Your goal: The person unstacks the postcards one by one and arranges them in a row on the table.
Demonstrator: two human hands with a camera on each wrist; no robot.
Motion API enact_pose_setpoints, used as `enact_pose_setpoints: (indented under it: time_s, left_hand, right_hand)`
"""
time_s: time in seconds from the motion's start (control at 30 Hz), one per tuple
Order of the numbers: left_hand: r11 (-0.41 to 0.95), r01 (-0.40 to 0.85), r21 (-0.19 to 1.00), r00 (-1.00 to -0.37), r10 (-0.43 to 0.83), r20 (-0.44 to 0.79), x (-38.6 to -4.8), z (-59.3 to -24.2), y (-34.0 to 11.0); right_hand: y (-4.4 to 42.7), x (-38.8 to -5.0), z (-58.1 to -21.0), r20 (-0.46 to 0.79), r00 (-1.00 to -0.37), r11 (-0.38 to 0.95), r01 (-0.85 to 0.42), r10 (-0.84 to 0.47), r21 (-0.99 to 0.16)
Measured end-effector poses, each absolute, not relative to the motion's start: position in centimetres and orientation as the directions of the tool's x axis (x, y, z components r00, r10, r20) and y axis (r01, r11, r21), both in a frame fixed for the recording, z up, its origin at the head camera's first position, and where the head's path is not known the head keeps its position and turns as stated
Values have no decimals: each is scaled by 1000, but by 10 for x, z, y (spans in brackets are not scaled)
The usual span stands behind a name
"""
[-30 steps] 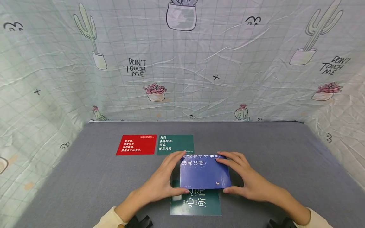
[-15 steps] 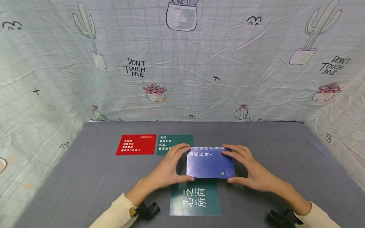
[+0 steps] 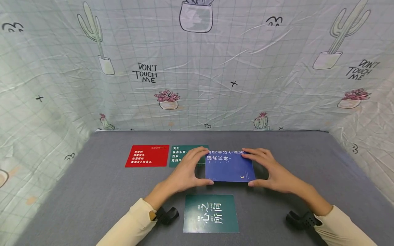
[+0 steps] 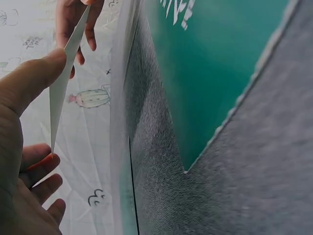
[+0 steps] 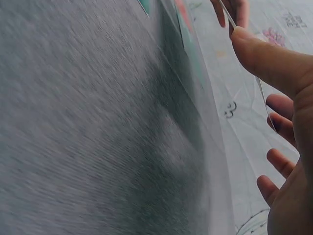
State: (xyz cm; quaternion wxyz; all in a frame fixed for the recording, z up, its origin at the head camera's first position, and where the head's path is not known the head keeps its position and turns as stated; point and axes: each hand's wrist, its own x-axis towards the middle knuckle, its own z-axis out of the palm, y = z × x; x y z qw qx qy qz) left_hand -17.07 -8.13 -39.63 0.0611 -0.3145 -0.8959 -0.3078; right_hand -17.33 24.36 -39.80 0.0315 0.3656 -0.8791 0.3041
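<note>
A blue card [image 3: 231, 167] with white writing is held by its two short sides between the hands, raised off the table. My left hand [image 3: 186, 171] grips its left side, thumb at the near corner and fingers at the far one. The right hand [image 3: 275, 171] holds the right side the same way. In the left wrist view the card [image 4: 66, 83] appears edge-on between thumb and fingers of the left hand [image 4: 24, 127]; the right wrist view shows the right hand [image 5: 293, 117] likewise. A green card [image 3: 210, 213] lies nearer on the table.
On the grey table [image 3: 92, 201], a red card [image 3: 147, 156] lies at the back left. Beside it is another green card [image 3: 178, 150], partly covered by the left hand. A patterned cloth [image 3: 197, 68] hangs behind and at both sides.
Both hands have carried the blue card away from the body and somewhat to the right. The near green card is now fully uncovered, while the left hand hides part of the far green card.
</note>
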Motion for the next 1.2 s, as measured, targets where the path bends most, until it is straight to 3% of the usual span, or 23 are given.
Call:
enact_pose_setpoints:
  time_s: [1.2]
  left_hand:
    - [739,513,436,-852,500,154,-224,-406,-57]
  right_hand:
    - [262,-239,-413,142,-766,620,-601,-627,-504]
